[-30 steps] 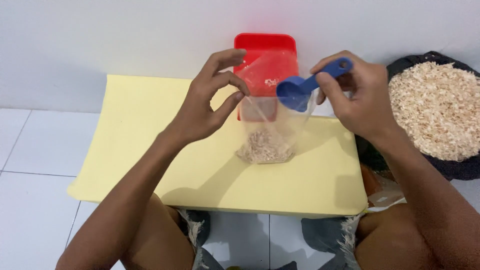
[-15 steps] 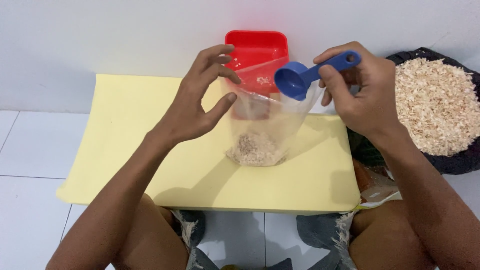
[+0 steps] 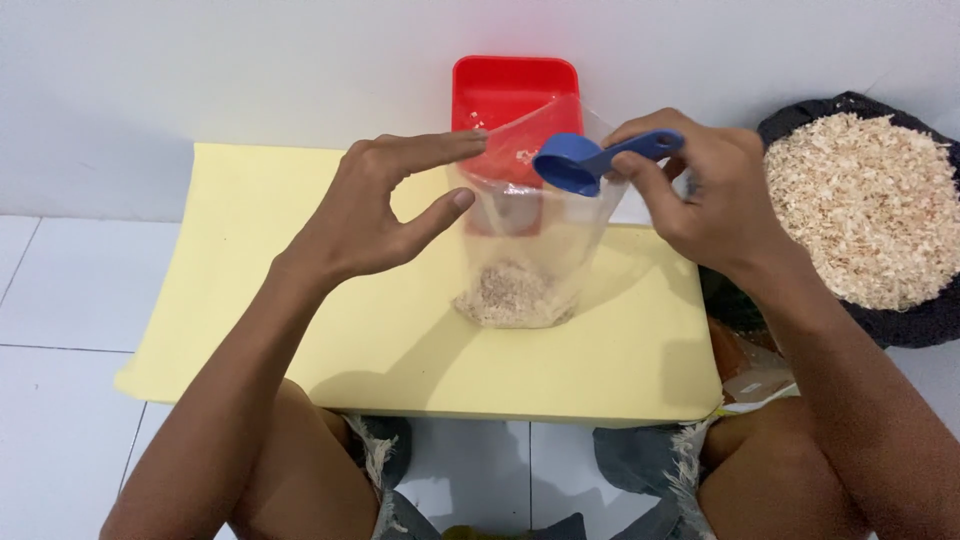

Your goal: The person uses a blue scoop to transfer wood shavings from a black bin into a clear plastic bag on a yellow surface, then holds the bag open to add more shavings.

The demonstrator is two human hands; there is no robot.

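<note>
Pale yellow rectangular board (image 3: 300,300): lies flat across my lap above the white tiled floor (image 3: 60,290), its far edge against the white wall (image 3: 200,70).

Black bag of light wood shavings (image 3: 870,210): stands to my right, just beside the board, open at the top and heaped full.

Clear soft plastic bag (image 3: 525,250): stands upright near the middle of the board, mouth open upward, with a small mound of tan shavings (image 3: 512,295) settled at its bottom.

Red rectangular plastic tray (image 3: 515,95): sits behind the clear bag, close to the wall; its near part shows only through the plastic.

My left hand (image 3: 375,210): fingers spread, index and middle fingertips pinching the left rim of the clear bag and holding it open; thumb extended toward the bag's side, whether touching it I cannot tell.

My right hand (image 3: 710,190): closed around the handle of the scoop, at the bag's right rim.

Small blue plastic scoop (image 3: 590,160): held over the bag's mouth, bowl tipped toward the opening.
</note>
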